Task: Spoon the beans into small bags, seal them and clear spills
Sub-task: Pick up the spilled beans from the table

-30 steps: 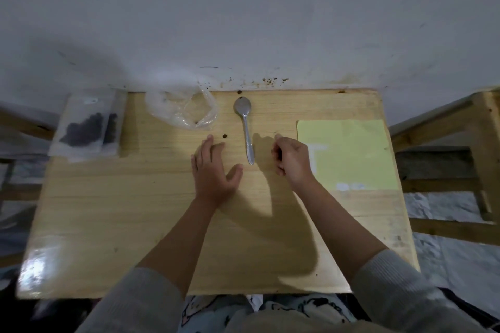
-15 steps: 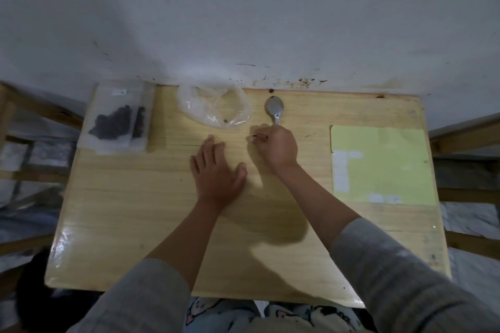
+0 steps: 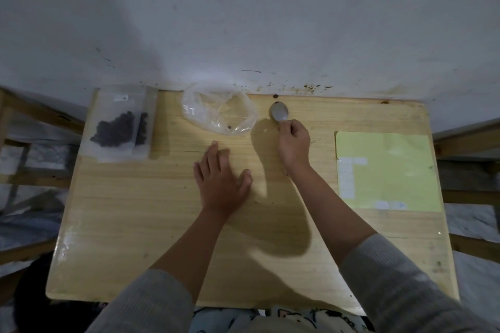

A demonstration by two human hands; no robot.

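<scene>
On table [image 3: 162, 224], far edge: spoon [image 3: 279, 112], stiff metal, likely slippery; right hand [image 3: 293, 143] pinches its neck, a sound hold. Left hand [image 3: 220, 178] flat, holding nothing. Sealed bags [image 3: 119, 121] of beans far left; limp open bag [image 3: 219, 112] alongside spoon.

The left hand [image 3: 219, 180] lies flat on the worktop [image 3: 135, 224], palm down. Its fingers [image 3: 209, 159] are straight and close together, and the thumb sticks out to the side. The left arm reaches up from the bottom edge, bare from the wrist to a grey sleeve [image 3: 146, 303] (pushed up near the elbow). The right hand [image 3: 293, 142] reaches farther away. Its fingers are curled in and pinch a spoon [image 3: 279, 112] near its bowl. The right arm is bare too, with a grey sleeve.
</scene>
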